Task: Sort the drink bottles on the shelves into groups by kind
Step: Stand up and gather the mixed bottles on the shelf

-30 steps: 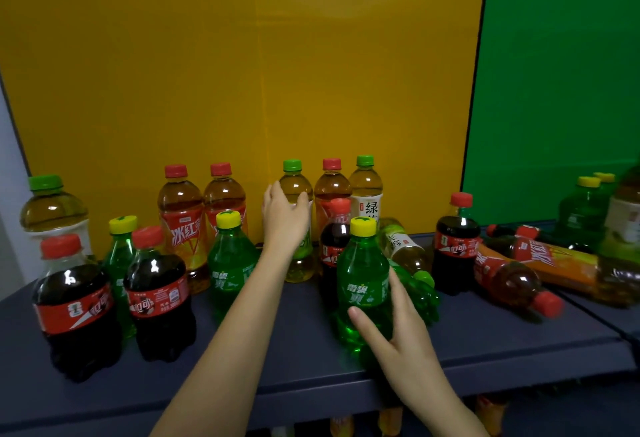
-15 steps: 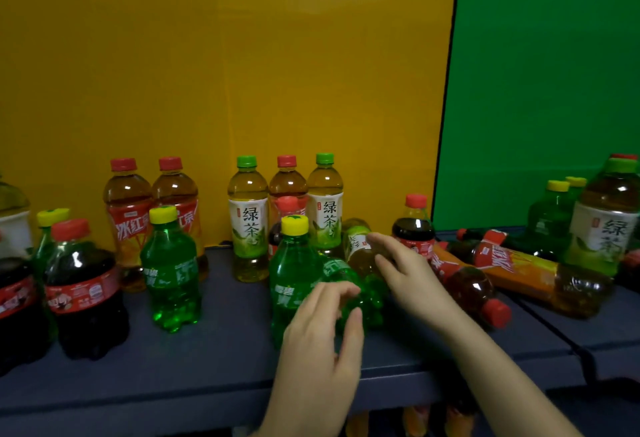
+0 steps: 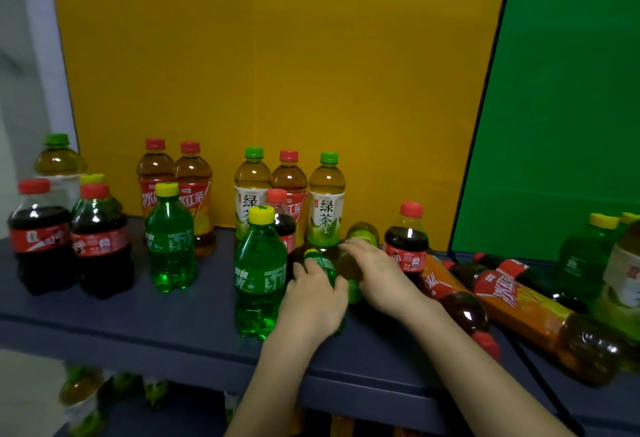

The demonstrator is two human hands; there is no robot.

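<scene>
Mixed drink bottles crowd a dark blue shelf [image 3: 173,325]. My left hand [image 3: 311,301] grips a green soda bottle [image 3: 325,265] that lies on its side, yellow cap pointing away; the hand hides most of it. Just right of it, my right hand [image 3: 379,274] curls over a lying green tea bottle [image 3: 362,234]. An upright green soda bottle [image 3: 259,274] stands against my left hand's left side. A cola bottle [image 3: 407,246] stands right behind my right hand.
Two cola bottles [image 3: 40,239] and another green soda [image 3: 169,239] stand at the left. Iced red tea [image 3: 156,177] and green tea [image 3: 325,201] line the yellow back wall. Red tea bottles [image 3: 519,308] lie at the right. More bottles [image 3: 81,391] sit on the shelf below.
My left hand left the standing green tea at the back and came down onto the lying green soda. My right hand moved from the upright soda to the lying green tea.
</scene>
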